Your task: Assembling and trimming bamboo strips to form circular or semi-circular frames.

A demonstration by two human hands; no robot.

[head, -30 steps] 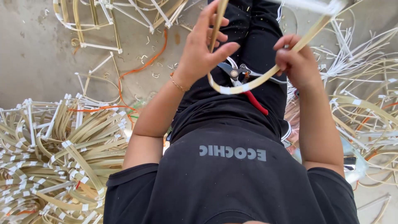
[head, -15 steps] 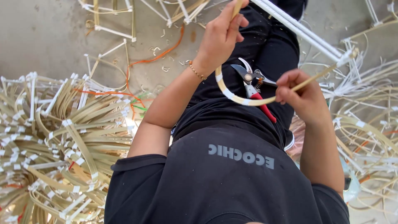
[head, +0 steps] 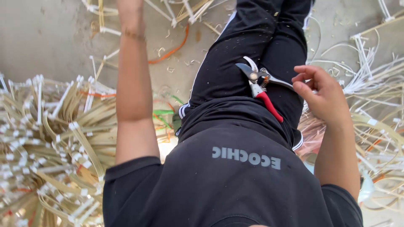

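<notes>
The pruning shears lie on the person's lap, blades apart, red handle pointing toward the body. The right hand hovers just beside the shears, fingers loosely curled and holding nothing. The left hand reaches far beyond the shears, cut off by the frame edge, so its grip cannot be told. A careless grab could meet the bare blades, or a leg shift could tip the shears off.

Bright, even daylight; soft shadows (slight motion blur)
</notes>
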